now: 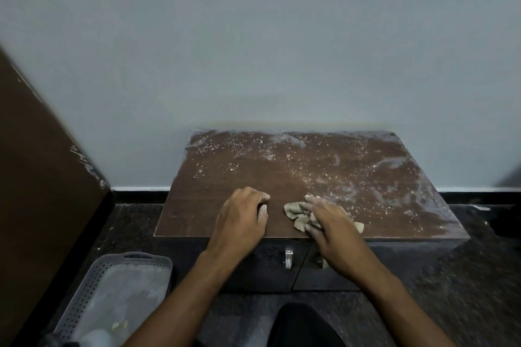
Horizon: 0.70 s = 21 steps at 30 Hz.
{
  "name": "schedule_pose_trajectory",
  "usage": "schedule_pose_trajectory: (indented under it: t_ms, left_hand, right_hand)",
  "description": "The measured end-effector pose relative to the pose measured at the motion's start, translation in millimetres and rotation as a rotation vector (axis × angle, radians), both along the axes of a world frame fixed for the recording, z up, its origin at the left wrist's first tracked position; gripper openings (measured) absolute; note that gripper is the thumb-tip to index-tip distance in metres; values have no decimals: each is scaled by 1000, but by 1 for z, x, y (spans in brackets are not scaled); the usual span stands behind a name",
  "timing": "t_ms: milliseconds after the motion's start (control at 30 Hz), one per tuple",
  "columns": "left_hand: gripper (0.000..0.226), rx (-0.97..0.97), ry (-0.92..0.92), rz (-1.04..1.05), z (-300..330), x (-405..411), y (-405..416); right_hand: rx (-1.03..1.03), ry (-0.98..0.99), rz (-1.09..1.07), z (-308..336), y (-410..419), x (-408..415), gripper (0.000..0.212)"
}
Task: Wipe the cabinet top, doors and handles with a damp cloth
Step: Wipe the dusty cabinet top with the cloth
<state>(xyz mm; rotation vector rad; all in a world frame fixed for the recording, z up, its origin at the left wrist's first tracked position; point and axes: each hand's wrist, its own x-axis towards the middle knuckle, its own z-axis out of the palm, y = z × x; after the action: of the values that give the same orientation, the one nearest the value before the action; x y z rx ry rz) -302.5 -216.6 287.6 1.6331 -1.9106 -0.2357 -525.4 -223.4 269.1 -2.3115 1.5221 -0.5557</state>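
Note:
A low brown cabinet stands against the wall, and its top (324, 166) is strewn with white dust and smears, thickest at the back and right. The front left part looks cleaner. My right hand (332, 222) presses flat on a crumpled grey-beige cloth (296, 213) near the front edge, at the middle. My left hand (242, 214) rests beside it on the top, fingers curled, holding nothing. Below the front edge are two dark doors (262, 267) with a metal handle (289, 258); my right wrist hides most of the second handle.
A grey perforated plastic basket (93, 287) sits on the dark speckled floor at the lower left, with a pale object inside. A brown wooden panel (36, 177) leans at the left. The pale wall (253, 51) is right behind the cabinet. My dark-clothed knee (304, 327) is below.

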Motion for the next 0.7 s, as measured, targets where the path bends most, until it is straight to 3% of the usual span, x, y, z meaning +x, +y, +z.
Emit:
schedule_pose_trajectory:
  t_ms: [100,300,567,700]
  left_hand:
    - [22,-18,0,25,0,5,-3]
    - [21,-23,-24,128,2,26,-18]
    - [21,-1,-34,342,9,79,-35]
    - [22,-30,4,421,6,110,-41]
  right_hand:
    - [-24,12,-13,5,-12,22,47]
    - [-36,24,175,4,-31,83,49]
    - [-41,51,152,15,-108,144,49]
    - [-17,53,299,11,-103,189,51]
